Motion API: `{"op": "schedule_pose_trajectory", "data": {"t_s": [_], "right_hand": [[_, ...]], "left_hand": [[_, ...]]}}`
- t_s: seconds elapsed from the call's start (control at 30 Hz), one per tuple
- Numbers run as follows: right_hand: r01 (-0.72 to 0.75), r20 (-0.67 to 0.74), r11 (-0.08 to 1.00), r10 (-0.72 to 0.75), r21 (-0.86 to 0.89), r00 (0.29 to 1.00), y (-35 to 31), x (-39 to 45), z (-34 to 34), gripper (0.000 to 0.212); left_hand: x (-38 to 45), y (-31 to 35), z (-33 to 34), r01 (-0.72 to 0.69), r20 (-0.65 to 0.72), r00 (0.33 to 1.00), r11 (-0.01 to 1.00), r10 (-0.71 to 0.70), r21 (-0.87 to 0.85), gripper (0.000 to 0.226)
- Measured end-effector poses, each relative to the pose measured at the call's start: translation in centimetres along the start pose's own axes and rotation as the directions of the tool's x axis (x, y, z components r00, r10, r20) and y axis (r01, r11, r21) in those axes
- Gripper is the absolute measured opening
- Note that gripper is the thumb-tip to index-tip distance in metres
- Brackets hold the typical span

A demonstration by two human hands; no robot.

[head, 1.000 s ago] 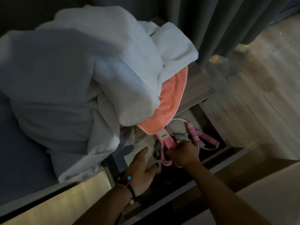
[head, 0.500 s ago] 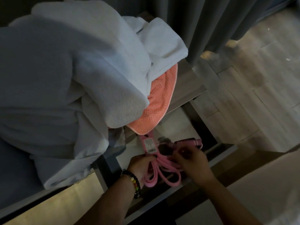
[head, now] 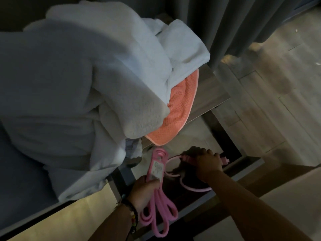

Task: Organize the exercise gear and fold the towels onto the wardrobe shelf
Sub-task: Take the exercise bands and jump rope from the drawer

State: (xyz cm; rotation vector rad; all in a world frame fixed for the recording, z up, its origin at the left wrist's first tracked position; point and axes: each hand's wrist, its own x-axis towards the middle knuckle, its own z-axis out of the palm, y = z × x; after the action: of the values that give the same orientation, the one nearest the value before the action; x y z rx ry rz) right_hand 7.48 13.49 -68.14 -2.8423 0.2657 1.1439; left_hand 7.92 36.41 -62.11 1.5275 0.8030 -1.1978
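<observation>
A heap of white towels (head: 90, 87) lies unfolded on a wooden shelf (head: 212, 94), with an orange towel (head: 178, 117) sticking out beneath it. Below the shelf is a dim lower compartment (head: 199, 136). My left hand (head: 144, 190) grips a bundle of pink resistance bands (head: 157, 213) that carries a pink label card (head: 157, 168); loops of band hang down from the hand. My right hand (head: 207, 164) holds pink handles (head: 224, 160) of another piece of gear inside the compartment, with a thin pink cord (head: 196, 188) trailing from it.
A grey curtain (head: 234, 23) hangs behind the shelf. Wood-look floor (head: 278, 84) spreads to the right. The compartment's front edge (head: 199, 206) runs beneath my hands, and a pale wooden panel (head: 60, 218) lies at lower left.
My left hand went from lying flat in the compartment to gripping the pink bands and drawing them out toward me. My right hand shifted right onto the pink handles.
</observation>
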Motion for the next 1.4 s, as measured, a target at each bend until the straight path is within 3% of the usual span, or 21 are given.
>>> {"op": "schedule_pose_trajectory", "data": {"t_s": [0.13,0.2,0.27,0.37,0.47,0.6,0.7,0.77,0.83,0.9,1.0,1.1,1.2,1.27,1.3,1.4], "right_hand": [[0.014,0.033,1.0,-0.013,-0.018,0.999,1.1,-0.6,-0.2,0.064],[0.034,0.02,0.999,-0.035,0.036,0.999,1.6,-0.6,-0.9,0.053],[0.079,-0.102,0.973,-0.058,0.216,0.993,1.6,-1.1,-2.2,0.037],[0.196,-0.263,0.804,-0.052,0.562,0.963,1.1,-3.6,-4.2,0.018],[0.284,-0.384,0.591,0.048,0.755,0.922,0.0,-7.7,-5.4,0.021],[0.335,-0.386,0.349,0.086,0.875,0.919,-2.4,-12.1,-4.7,0.034],[0.413,-0.443,0.358,0.001,0.837,0.897,-4.5,-13.4,-4.0,0.029],[0.449,-0.491,0.381,0.014,0.808,0.871,-5.5,-13.9,-3.3,0.033],[0.361,-0.381,0.217,0.058,0.907,0.923,-5.8,-14.5,-2.6,0.049],[0.228,-0.23,0.05,0.026,0.972,0.973,-5.6,-15.3,-2.0,0.059],[0.26,-0.248,-0.116,0.105,0.959,0.963,-4.3,-16.3,-1.3,0.045],[0.291,-0.222,-0.114,0.408,0.95,0.885,-2.8,-16.6,-0.5,0.035],[0.126,-0.039,-0.095,0.625,0.987,0.78,-1.4,-15.4,1.4,0.048],[-0.032,0.178,-0.272,0.533,0.962,0.827,-1.5,-14.5,2.0,0.065],[-0.079,0.258,-0.38,0.447,0.922,0.856,-1.9,-14.0,1.9,0.064],[-0.071,0.287,-0.587,0.284,0.807,0.915,-3.0,-13.3,1.2,0.04]], "left_hand": [[-0.5,0.2,-0.7,-0.06,0.009,0.998,0.998,0.06,0.022,0.062],[-0.9,0.4,-0.6,-0.095,0.027,0.995,0.995,0.095,-0.009,0.047],[-1.5,0.4,-0.4,-0.119,0.028,0.992,0.993,0.12,-0.019,0.036],[-1.3,0.1,0.0,-0.101,-0.011,0.995,0.995,0.101,-0.024,0.081],[-0.9,-0.1,0.5,-0.099,-0.014,0.995,0.993,0.099,-0.069,0.104],[-1.8,0.7,2.4,-0.086,0.085,0.99,0.964,0.11,-0.251,0.095],[-2.6,1.0,3.8,-0.041,0.305,0.938,0.927,0.164,-0.372,0.084],[-2.9,1.1,4.2,-0.053,0.272,0.949,0.932,0.159,-0.36,0.085],[-2.6,0.9,4.3,-0.11,0.168,0.973,0.957,0.159,-0.269,0.086],[-1.9,0.4,3.7,-0.072,0.133,0.985,0.959,0.112,-0.275,0.092],[-0.9,-0.3,2.9,-0.026,0.098,0.994,0.958,0.057,-0.286,0.085],[-0.6,-1.3,2.6,0.0,0.047,0.999,0.955,0.014,-0.296,0.069],[-0.1,-1.6,1.9,-0.023,-0.027,1.0,0.939,0.015,-0.343,0.07],[-0.4,-1.1,2.0,-0.037,0.005,0.999,0.923,0.043,-0.382,0.066],[-0.8,-1.0,2.2,-0.025,0.052,0.997,0.902,0.053,-0.431,0.06],[-1.8,-1.0,2.0,0.103,0.287,0.956,0.854,0.056,-0.51,0.05]]}}
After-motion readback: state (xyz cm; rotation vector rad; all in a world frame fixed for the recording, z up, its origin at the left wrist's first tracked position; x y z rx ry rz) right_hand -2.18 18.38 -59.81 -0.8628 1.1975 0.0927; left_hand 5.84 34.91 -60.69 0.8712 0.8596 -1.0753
